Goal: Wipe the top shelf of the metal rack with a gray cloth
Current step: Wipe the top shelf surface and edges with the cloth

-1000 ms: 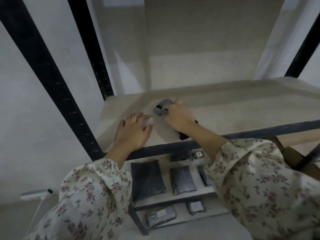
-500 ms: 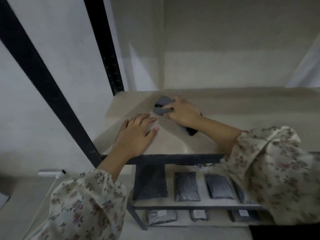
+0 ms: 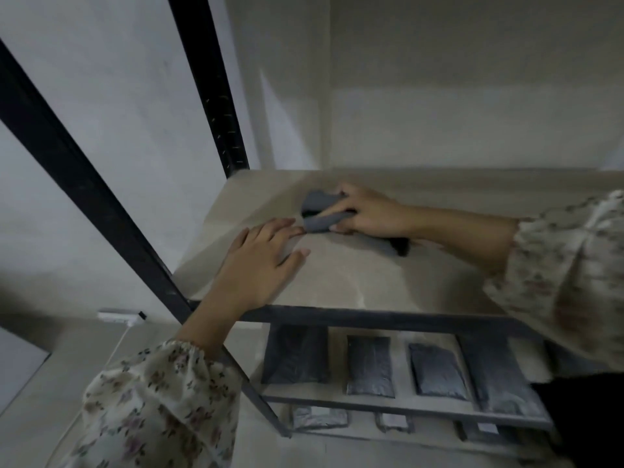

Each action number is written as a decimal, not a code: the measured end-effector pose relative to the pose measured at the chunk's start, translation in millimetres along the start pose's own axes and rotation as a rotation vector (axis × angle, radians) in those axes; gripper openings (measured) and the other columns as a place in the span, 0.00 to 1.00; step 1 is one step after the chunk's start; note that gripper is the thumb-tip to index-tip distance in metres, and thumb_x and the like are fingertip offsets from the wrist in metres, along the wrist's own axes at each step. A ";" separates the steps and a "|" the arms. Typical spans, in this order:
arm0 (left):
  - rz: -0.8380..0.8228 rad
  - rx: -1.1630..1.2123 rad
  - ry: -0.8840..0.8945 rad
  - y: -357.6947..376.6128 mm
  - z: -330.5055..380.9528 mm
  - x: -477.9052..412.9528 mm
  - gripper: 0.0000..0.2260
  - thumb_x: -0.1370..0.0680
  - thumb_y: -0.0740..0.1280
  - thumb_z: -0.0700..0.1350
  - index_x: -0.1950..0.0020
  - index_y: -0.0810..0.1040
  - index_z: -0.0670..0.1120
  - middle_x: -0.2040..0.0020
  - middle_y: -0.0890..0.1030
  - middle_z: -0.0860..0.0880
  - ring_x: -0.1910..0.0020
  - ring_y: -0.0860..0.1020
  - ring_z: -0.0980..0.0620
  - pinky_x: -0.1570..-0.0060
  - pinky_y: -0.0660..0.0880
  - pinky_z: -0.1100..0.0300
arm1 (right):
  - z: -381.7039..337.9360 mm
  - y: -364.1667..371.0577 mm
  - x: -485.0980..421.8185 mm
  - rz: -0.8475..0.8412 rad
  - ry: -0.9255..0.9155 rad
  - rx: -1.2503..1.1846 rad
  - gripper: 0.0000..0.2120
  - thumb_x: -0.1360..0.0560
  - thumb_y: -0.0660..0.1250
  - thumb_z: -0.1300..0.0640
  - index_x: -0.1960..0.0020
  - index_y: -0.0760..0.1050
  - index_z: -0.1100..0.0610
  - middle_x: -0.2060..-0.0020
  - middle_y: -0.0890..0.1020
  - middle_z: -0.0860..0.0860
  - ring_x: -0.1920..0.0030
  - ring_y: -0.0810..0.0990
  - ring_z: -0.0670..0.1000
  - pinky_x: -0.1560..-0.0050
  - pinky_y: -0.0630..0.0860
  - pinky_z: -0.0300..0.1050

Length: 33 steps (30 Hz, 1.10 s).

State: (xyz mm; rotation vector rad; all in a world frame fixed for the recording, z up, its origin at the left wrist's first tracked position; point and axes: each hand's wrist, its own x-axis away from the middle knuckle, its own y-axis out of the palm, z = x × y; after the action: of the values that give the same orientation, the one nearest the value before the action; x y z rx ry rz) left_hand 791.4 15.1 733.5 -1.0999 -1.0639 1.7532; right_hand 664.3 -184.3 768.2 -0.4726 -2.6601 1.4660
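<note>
Right hand [image 3: 368, 211] grips gray cloth [image 3: 319, 214], left hand [image 3: 260, 265] beside

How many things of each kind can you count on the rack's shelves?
Cloth: 1
Dark packets, middle shelf: 4
Packets, bottom shelf: 3
Total: 8

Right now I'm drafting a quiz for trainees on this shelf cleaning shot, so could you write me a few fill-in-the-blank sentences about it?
1. The gray cloth is gripped by the ____ hand.
2. The left hand lies flat, palm ____, on the top shelf.
3. On the shelf below lie dark ____ in a row.
4. The rack's upright posts are coloured ____.

Missing words: right; down; packets; black
</note>
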 end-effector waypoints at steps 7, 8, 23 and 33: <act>0.027 0.059 -0.020 -2.8 -3.0 3.0 0.19 0.23 0.51 0.63 0.34 0.66 0.61 0.30 0.67 0.58 0.32 0.64 0.56 0.32 0.58 0.54 | 31.4 -37.5 -69.6 0.182 0.232 0.173 0.20 0.26 0.63 0.48 0.38 0.70 0.56 0.41 0.72 0.53 0.43 0.73 0.58 0.49 0.70 0.47; 0.024 0.057 -0.023 -2.4 -3.6 3.2 0.19 0.23 0.51 0.63 0.34 0.66 0.62 0.30 0.67 0.58 0.32 0.64 0.55 0.32 0.58 0.54 | 37.4 -29.6 -74.6 0.167 0.232 0.226 0.19 0.25 0.62 0.49 0.36 0.71 0.55 0.38 0.70 0.53 0.41 0.72 0.58 0.47 0.69 0.47; -0.031 -0.034 -0.071 -5.4 -6.8 6.7 0.20 0.22 0.51 0.60 0.30 0.62 0.60 0.28 0.63 0.56 0.29 0.59 0.52 0.30 0.53 0.53 | -4.9 -27.8 -16.9 -0.003 -0.007 0.085 0.15 0.26 0.67 0.57 0.39 0.76 0.55 0.48 0.73 0.54 0.44 0.74 0.56 0.48 0.66 0.39; 0.007 -0.045 -0.062 -2.2 -8.9 9.2 0.22 0.23 0.47 0.56 0.31 0.65 0.55 0.29 0.66 0.53 0.31 0.63 0.49 0.31 0.57 0.51 | -33.9 -3.7 43.5 -0.370 -0.203 -0.180 0.15 0.30 0.66 0.54 0.43 0.79 0.53 0.52 0.72 0.49 0.49 0.73 0.45 0.44 0.67 0.36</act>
State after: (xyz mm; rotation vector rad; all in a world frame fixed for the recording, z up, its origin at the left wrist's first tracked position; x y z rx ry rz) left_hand 797.3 26.4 730.6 -1.0842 -1.1434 1.7872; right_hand 629.1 -145.6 785.9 0.1671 -2.8436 1.2292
